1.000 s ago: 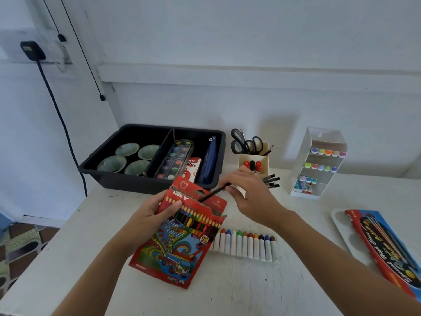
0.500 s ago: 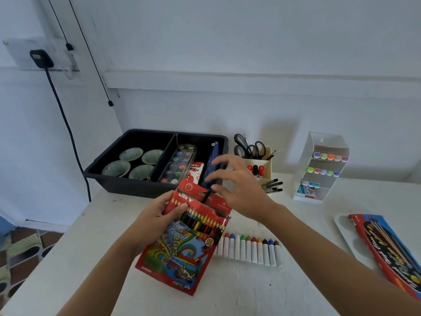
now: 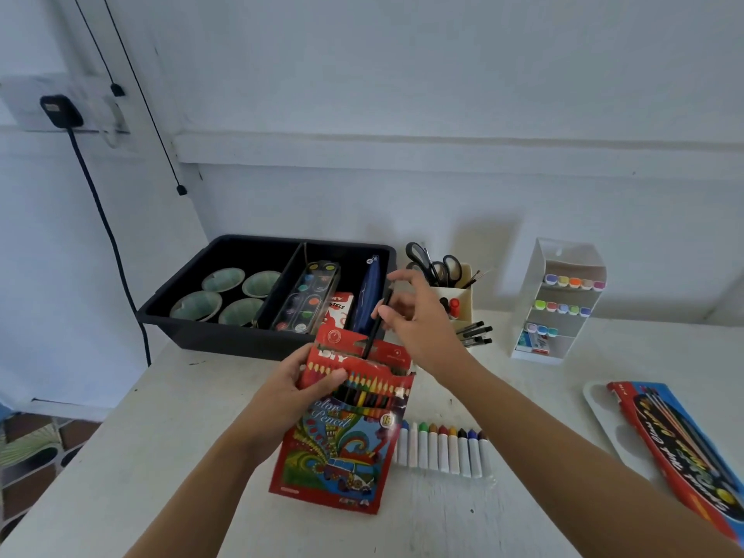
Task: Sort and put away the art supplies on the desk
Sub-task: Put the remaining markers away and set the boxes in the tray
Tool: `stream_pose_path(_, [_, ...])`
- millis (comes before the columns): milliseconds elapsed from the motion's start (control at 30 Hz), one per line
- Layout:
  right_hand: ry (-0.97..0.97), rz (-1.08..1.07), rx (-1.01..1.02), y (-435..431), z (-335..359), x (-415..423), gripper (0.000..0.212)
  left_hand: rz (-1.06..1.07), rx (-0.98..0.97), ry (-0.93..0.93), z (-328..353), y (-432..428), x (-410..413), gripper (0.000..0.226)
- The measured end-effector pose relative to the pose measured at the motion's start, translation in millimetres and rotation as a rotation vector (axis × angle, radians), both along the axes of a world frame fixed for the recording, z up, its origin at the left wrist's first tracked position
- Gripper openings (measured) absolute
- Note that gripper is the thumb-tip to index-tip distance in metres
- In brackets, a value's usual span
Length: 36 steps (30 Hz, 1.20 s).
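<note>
My left hand [image 3: 290, 390] grips a red colour pencil box [image 3: 346, 428] by its upper left edge, holding it tilted above the desk [image 3: 161, 457] with its top flap open. My right hand [image 3: 418, 320] pinches a black pencil [image 3: 376, 326] that stands nearly upright, its lower end inside the box's open top. Under the box's right side lies a row of paint tubes [image 3: 443, 449] with coloured caps. A few black pens [image 3: 475, 334] lie beside the cream holder [image 3: 459, 294].
A black divided bin [image 3: 225, 332] at the back left holds green cups, a watercolour palette, a pastels box and a blue pouch. The cream holder keeps scissors and markers. A white marker rack [image 3: 559, 304] stands right. A red brush pack [image 3: 680, 449] lies on a white palette.
My right hand has swung the black pencil from lying across the box to nearly upright and pushed its tip into the open top. The box sits a little higher in view.
</note>
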State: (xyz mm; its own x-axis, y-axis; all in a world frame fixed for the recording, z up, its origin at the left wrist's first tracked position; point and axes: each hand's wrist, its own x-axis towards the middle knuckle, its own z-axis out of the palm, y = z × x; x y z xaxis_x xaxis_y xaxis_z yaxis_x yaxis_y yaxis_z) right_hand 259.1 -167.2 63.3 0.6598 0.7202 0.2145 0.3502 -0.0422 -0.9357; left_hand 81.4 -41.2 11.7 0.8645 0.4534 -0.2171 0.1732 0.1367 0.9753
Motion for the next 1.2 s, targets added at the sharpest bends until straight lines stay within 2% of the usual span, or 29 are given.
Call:
stream_pose_path(100, [-0.025, 0.083, -0.056, 3, -7, -3, 0.029, 0.023, 0.029, 0.015, -8, -5, 6, 0.069])
stream_pose_path(233, [0.054, 0.051, -0.011, 6, -12, -2, 0.013, 0.054, 0.018, 0.01, -15, -6, 11, 0.06])
stream_pose_path(333, [0.051, -0.036, 0.007, 7, -12, 6, 0.01, 0.064, 0.012, -0.005, -16, -3, 14, 0.055])
stream_pose_path(433, [0.021, -0.029, 0.029, 10, -10, 12, 0.009, 0.054, 0.01, -0.007, -16, 1, 18, 0.053])
stream_pose_path(600, [-0.045, 0.129, -0.179, 15, -8, 14, 0.009, 0.003, -0.049, -0.007, -19, 5, 24, 0.056])
stream_pose_path(700, [-0.105, 0.133, -0.2, 18, -7, 16, 0.007, 0.031, -0.071, -0.027, -20, 8, 26, 0.059])
stream_pose_path(800, [-0.236, 0.089, -0.218, 17, -9, 18, 0.015, 0.061, -0.082, -0.049, -19, 14, 26, 0.062])
stream_pose_path(900, [-0.494, 0.183, -0.305, 14, -18, 15, 0.035, 0.072, -0.073, -0.06, -19, 17, 27, 0.06])
stream_pose_path(1000, [-0.777, 0.164, -0.31, 7, -24, 13, 0.045, 0.104, -0.075, -0.06, -21, 19, 27, 0.06])
stream_pose_path(1100, [-0.842, 0.11, -0.229, 2, -30, 12, 0.041, 0.11, -0.076, -0.052, -23, 19, 29, 0.059])
stream_pose_path(1200, [-0.835, 0.116, -0.237, 3, -36, 9, 0.035, 0.113, -0.07, -0.043, -23, 19, 30, 0.061])
